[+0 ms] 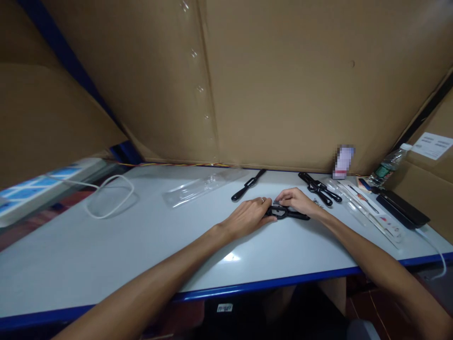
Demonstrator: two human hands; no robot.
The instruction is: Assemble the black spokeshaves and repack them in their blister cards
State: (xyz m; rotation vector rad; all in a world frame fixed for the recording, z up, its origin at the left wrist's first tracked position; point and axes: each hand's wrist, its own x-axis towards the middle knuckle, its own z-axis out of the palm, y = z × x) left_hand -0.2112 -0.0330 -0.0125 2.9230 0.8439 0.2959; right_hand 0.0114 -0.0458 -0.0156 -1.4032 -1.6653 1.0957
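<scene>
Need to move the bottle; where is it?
In the head view, the bottle is at the back right of the table, by the cardboard, just beyond the black device.

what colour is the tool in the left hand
The tool is black, in the head view.

One left hand (249, 216), one right hand (296, 201), at least four black tools (242, 191), one bottle (388, 168), one power strip (42, 188)

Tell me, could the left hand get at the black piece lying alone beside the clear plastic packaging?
Probably yes: the lone black piece lies just beyond the left hand, with nothing visible between them. That hand holds another black piece, though, so it would likely need freeing first.
</scene>
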